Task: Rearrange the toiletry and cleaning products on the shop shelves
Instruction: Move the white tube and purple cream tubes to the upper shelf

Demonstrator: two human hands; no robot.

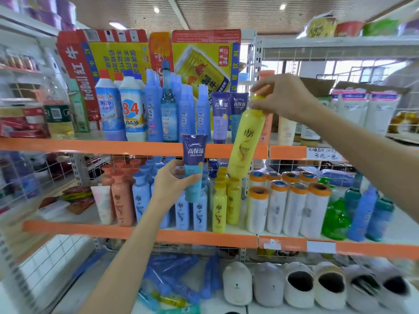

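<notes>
My left hand (169, 182) grips a purple and teal tube (193, 164) by its lower part, cap end down, in front of the orange edge of the upper shelf (113, 147). My right hand (283, 96) holds a yellow bottle (246, 141) by its cap, tilted, hanging between the upper and middle shelves. Two matching purple tubes (221, 116) stand on the upper shelf behind it. More yellow bottles (220, 207) stand on the middle shelf (204, 237), beside blue bottles (181, 211) and orange bottles (122, 200).
Blue spray bottles (188, 114) and white cleaner bottles (132, 109) fill the upper shelf in front of Red Bull cartons (204, 62). White rolls with orange ends (288, 207) and green and blue bottles (335, 218) stand at the middle right. Slippers (299, 284) line the bottom shelf.
</notes>
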